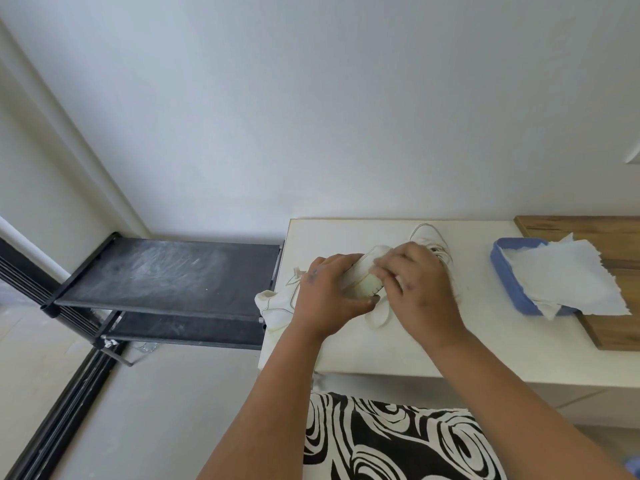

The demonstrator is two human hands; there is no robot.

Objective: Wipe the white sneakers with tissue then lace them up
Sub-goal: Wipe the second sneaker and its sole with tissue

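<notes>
Head cam: left hand (323, 294) fingers wrapped round white leather sneaker (362, 277), right hand (414, 284) fingers pressing tissue wad onto it, prob. Tip: keep shoe pinned on bench (381, 351), short firm strokes.

Plain pale walls (311, 98) meet at a corner on the left. Beside the cream counter (485, 358) stands a black two-tier rack (166, 275) (its top shelf dusty), on a light floor (166, 410).

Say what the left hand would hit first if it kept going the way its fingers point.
The left hand grips the sneaker, fingers pointing right. Past the shoe it would first meet the right hand, which is already nearly touching it; depth is hard to judge.
</notes>
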